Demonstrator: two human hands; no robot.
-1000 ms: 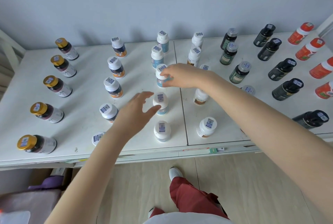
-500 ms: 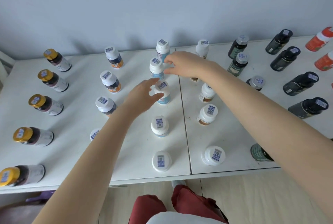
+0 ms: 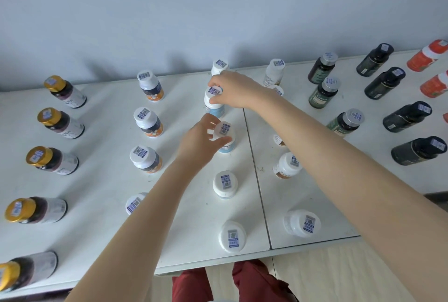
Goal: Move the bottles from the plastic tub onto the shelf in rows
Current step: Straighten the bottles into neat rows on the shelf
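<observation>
Right fingertips (image 3: 218,79) and thumb are curling round the white cap of a white plastic bottle with a pale blue label (image 3: 215,109), pinching it from above; right hand (image 3: 236,89) is sitting over it, forearm running down to the lower right. Left fingers (image 3: 218,142) are closing narrowly on the cap of a second white blue-label bottle (image 3: 226,148) just in front of the first; left hand (image 3: 198,142) is gripping it from the left side. Both bottles are standing upright in the middle column on the flat white shelf (image 3: 101,180), just left of the panel seam; the first one's base is probably touching down, the view is too steep to confirm. Three more of the same are lining up fore and aft. Gold-capped dark bottles (image 3: 61,123) are forming the far-left column; white-capped orange-label bottles (image 3: 148,122) the next; white brown-label bottles (image 3: 287,164), green silver-capped bottles (image 3: 323,93), black bottles (image 3: 407,116) and orange-red bottles (image 3: 426,55) are filling the right.
</observation>
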